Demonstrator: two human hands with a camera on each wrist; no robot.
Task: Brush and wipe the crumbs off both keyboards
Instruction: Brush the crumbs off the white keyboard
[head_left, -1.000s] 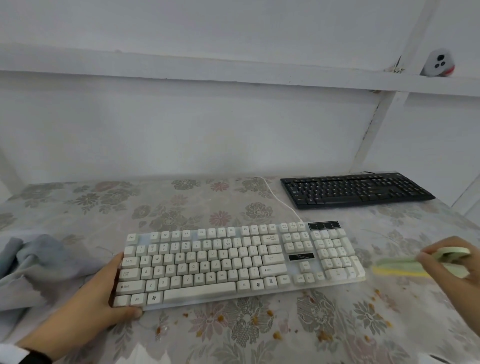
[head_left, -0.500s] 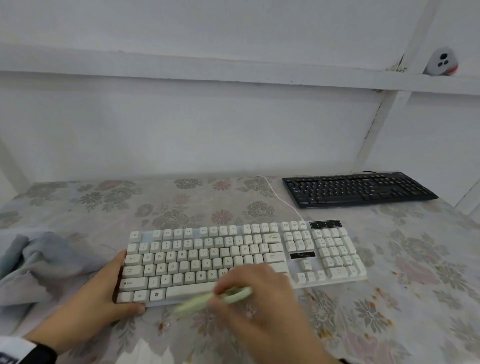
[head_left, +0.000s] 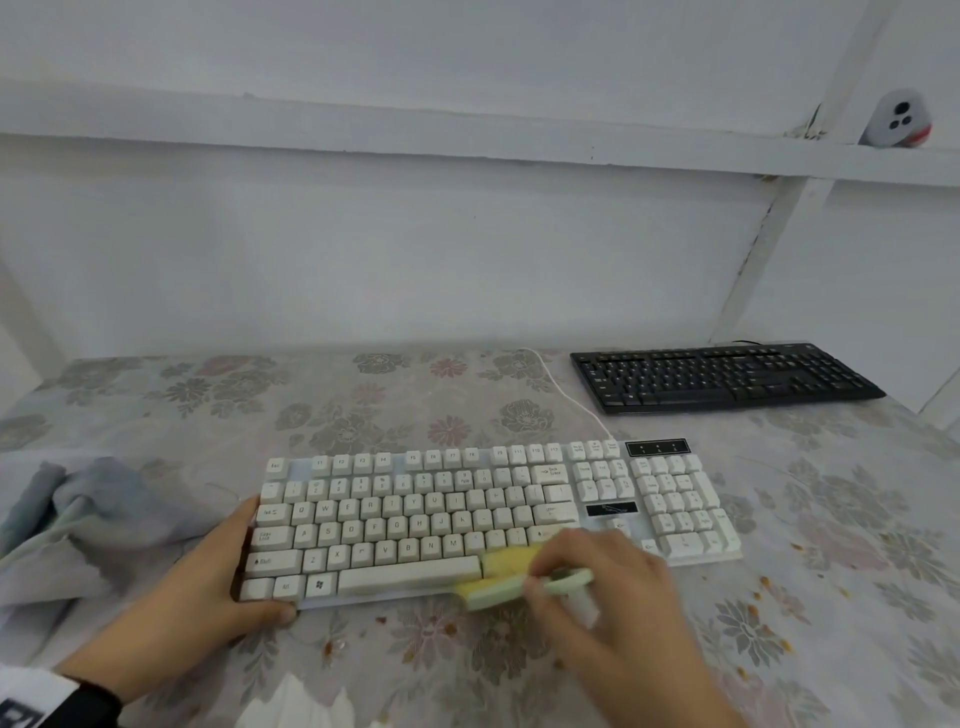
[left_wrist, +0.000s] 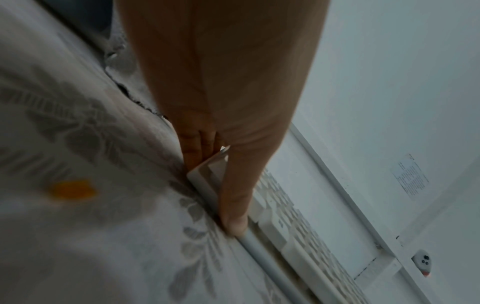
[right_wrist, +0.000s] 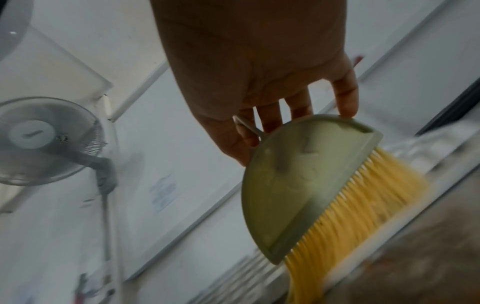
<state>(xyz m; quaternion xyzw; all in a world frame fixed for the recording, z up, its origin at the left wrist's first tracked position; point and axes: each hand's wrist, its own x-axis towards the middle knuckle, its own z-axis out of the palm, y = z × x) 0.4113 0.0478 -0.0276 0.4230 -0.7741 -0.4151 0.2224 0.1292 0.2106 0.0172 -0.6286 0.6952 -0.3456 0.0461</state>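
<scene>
On the far left of the tabletop (head_left: 857, 493) lies a grey cloth (head_left: 93, 525), all bunched up and soft. It looks light and floppy, good for the wipe step later; nobody holds it now.

Next comes the left hand (head_left: 208, 582). It holds the left end of the white keyboard (head_left: 467, 514). The thumb lies along the front edge near the corner, and the fingers (left_wrist: 197, 148) sit vs. the left side, down by the tabletop. So the hand wraps the corner, half curled, and pins the keyboard in place. The keyboard looks stiff and hard, prob. light plastic, so it could slide if no one held it. The ends are a good place to hold, away from the keys.

In the middle, by the right end of the space bar, is the brush (head_left: 511, 577). It has a pale green back and yellow bristles. The bristles look soft and bendy; the green part looks hard. The bristles touch the bottom row of keys and the front edge.

The right hand (head_left: 613, 597) grips the brush from above. Its fingers (right_wrist: 345, 98) curl over the top of the green back, w/ the thumb under, closed around it.

Orange crumbs (head_left: 769, 584) lie on the tabletop in front of and to the right of the white keyboard. They look tiny and light, easy to flick.

At the back right is the black keyboard (head_left: 727, 376), well apart from both hands. No one is touching it, so it prob. waits its turn.
</scene>
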